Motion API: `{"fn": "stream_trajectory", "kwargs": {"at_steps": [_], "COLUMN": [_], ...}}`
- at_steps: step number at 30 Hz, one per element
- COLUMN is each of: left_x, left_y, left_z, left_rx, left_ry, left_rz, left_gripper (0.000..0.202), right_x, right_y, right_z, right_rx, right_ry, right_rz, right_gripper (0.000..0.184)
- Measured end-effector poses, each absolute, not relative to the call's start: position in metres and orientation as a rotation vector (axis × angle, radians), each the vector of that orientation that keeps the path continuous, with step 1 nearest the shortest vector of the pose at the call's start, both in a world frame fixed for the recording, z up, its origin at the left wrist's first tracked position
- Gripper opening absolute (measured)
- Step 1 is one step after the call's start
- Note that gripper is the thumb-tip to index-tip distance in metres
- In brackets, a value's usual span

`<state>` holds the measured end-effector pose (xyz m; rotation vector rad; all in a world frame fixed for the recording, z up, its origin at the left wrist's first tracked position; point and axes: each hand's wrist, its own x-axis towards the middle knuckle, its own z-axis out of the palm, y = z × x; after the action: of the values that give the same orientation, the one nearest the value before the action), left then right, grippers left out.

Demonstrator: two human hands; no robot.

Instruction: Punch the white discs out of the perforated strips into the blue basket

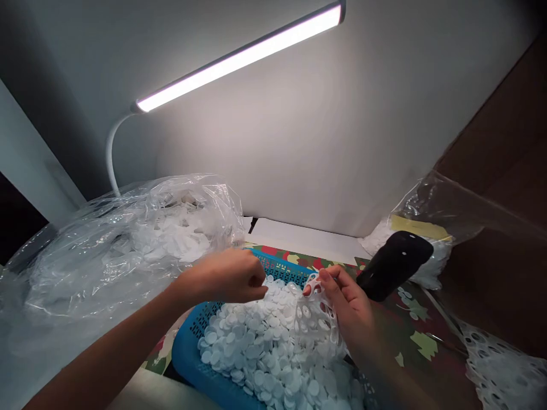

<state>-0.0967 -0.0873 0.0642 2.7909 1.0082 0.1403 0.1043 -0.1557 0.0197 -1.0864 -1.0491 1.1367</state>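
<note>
Right hand (352,304) pinches perforated white sheet (314,326); left hand (231,276) curls, contents indiscernible. Blue basket (184,347) beneath, plastic bag (98,262) left, black object (395,263) right.

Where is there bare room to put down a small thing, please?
The patterned cloth between the black object and the lower-right perforated sheets is mostly free; so is the white strip along the wall, behind the blue basket. Crowded: the left side, filled by the plastic bag, and the basket, heaped with white discs.
</note>
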Motion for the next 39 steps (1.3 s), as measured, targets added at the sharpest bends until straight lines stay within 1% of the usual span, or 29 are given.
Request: {"fn": "stream_trajectory", "kwargs": {"at_steps": [1,3,4,5,6,7,8,11,15,19,23,26,27,28,29,32,34,39], "left_x": [-0.094,-0.087,-0.084,-0.081,-0.079,-0.077,-0.076,-0.075,-0.078,-0.081,-0.080,-0.079,-0.078,-0.078,-0.078,-0.080,-0.081,-0.083], "left_y": [-0.091,-0.098,-0.101,-0.104,-0.106,-0.107,-0.107,-0.102,-0.094,-0.094,-0.098,-0.100,-0.101,-0.102,-0.102,-0.102,-0.101,-0.095], "left_z": [0.064,0.067,0.069,0.070,0.072,0.073,0.073,0.071,0.069,0.077,0.087,0.090,0.089,0.088,0.087,0.083,0.083,0.086], "left_rx": [2.757,2.668,2.592,2.503,2.406,2.311,2.226,2.069,2.010,1.885,1.781,1.722,1.691,1.653,1.612,1.538,1.527,1.524], "left_ry": [0.973,0.885,0.817,0.739,0.663,0.598,0.557,0.568,0.643,0.636,0.681,0.683,0.671,0.661,0.658,0.706,0.740,0.804], "left_rz": [0.149,0.355,0.464,0.497,0.482,0.444,0.399,0.341,0.385,0.471,0.625,0.750,0.765,0.763,0.754,0.762,0.780,0.740], "left_gripper": [0.031,0.021,0.034,0.049,0.058,0.062,0.059,0.041,0.026,0.023,0.023,0.024,0.024,0.023,0.022,0.020,0.020,0.022], "right_x": [0.105,0.105,0.105,0.106,0.106,0.107,0.108,0.110,0.113,0.119,0.127,0.130,0.130,0.130,0.130,0.132,0.135,0.139], "right_y": [-0.155,-0.155,-0.156,-0.157,-0.158,-0.159,-0.160,-0.161,-0.160,-0.159,-0.162,-0.168,-0.170,-0.172,-0.173,-0.171,-0.168,-0.160], "right_z": [0.019,0.018,0.017,0.017,0.017,0.018,0.019,0.023,0.028,0.033,0.047,0.056,0.058,0.058,0.058,0.056,0.055,0.056], "right_rx": [-1.091,-1.099,-1.094,-1.076,-1.043,-0.999,-0.949,-0.807,-0.746,-0.795,-0.897,-0.970,-0.983,-0.998,-1.013,-1.063,-1.068,-1.069], "right_ry": [-1.043,-1.053,-1.063,-1.074,-1.084,-1.090,-1.101,-1.134,-1.168,-1.283,-1.497,-1.613,-1.623,-1.615,-1.595,-1.525,-1.518,-1.448], "right_rz": [1.181,1.270,1.316,1.363,1.405,1.446,1.495,1.603,1.612,1.651,1.680,1.674,1.661,1.637,1.612,1.527,1.488,1.436], "right_gripper": [0.031,0.033,0.033,0.033,0.033,0.033,0.033,0.037,0.043,0.054,0.053,0.068,0.071,0.069,0.063,0.033,0.020,0.022]}}
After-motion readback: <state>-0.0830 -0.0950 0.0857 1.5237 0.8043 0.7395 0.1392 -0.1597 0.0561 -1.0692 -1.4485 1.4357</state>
